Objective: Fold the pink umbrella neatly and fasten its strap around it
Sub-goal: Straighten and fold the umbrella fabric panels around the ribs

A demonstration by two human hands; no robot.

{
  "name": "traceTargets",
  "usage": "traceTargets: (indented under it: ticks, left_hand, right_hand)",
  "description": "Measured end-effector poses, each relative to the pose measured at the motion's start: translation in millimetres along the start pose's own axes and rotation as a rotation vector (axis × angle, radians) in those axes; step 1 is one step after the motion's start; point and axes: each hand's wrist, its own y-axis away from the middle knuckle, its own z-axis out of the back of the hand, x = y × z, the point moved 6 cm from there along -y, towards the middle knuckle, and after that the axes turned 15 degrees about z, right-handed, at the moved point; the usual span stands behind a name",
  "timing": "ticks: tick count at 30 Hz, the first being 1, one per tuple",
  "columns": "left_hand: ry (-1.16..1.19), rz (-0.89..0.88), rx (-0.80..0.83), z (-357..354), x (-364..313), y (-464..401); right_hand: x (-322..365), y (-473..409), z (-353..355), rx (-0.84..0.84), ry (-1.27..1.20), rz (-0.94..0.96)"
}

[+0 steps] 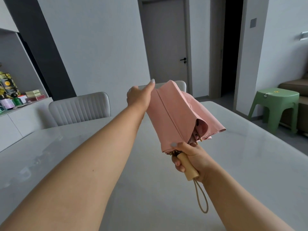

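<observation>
Pink fabric, matte, hangs in loose pleats on the pink umbrella [176, 114]: collapsed, canopy not yet rolled, one long flat panel facing me with a straight seam down it, folds bunched open on the right. Pale wooden handle [187, 167] at the near end, tan cord loop [202, 195] dangling from its butt. Long axis tilts: handle low and toward me, canopy tip up and away, leaning left. Held in the air above the grey tabletop [250, 164], not touching it. My right hand [190, 157]: fingers clamped round the handle, thumb on the canopy hem. My left hand [139, 97] holds the canopy's far top edge, fingers hidden behind the fabric, thumb straight along it.
</observation>
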Motion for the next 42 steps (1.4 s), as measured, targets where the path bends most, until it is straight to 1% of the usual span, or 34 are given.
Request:
traceTargets:
  ticks: [3,5,9,12,16,19,23,26,32,35,36,37,40,42]
  left_hand:
    - [-0.175,-0.153,0.012,-2,-29,1]
    - [-0.283,-0.187,0.017,-5,-39,2]
    - [-0.433,-0.168,0.083,-15,-46,3]
    - [-0.485,-0.126,0.112,-18,-44,0]
    - [-0.482,-0.065,0.132,-19,-41,-4]
    - [-0.429,-0.040,0.159,-18,-39,-5]
    - [-0.222,0.001,0.237,-14,-40,-5]
    - [-0.076,0.016,0.238,-10,-44,-11]
    - [-0.071,0.065,0.258,-7,-39,-12]
    - [0.145,0.102,0.287,-4,-40,-13]
    - [0.183,0.107,0.297,-2,-40,-13]
    - [0.164,0.102,0.305,-2,-41,-12]
    - [-0.078,0.082,0.269,-1,-42,-7]
    - [-0.128,0.058,0.226,1,-44,-6]
  right_hand:
    - [-1,0,0,0.005,0.038,-0.009]
    - [-1,0,0,0.006,0.048,-0.017]
    - [-2,0,0,0.029,0.052,-0.017]
    - [-4,-1,0,0.055,0.056,-0.018]
    - [-5,-1,-1,0.072,0.064,-0.026]
    - [-5,-1,-2,0.081,0.068,-0.024]
    - [-6,0,-4,0.091,0.067,-0.027]
    - [-6,0,-4,0.098,0.063,-0.026]
    - [-9,0,-5,0.099,0.059,-0.042]
    - [-10,0,-5,0.084,0.045,-0.052]
    - [-9,0,-4,0.082,0.044,-0.051]
    - [-9,0,-4,0.082,0.047,-0.049]
    - [-9,0,-4,0.095,0.056,-0.049]
    - [-10,0,-5,0.103,0.069,-0.056]
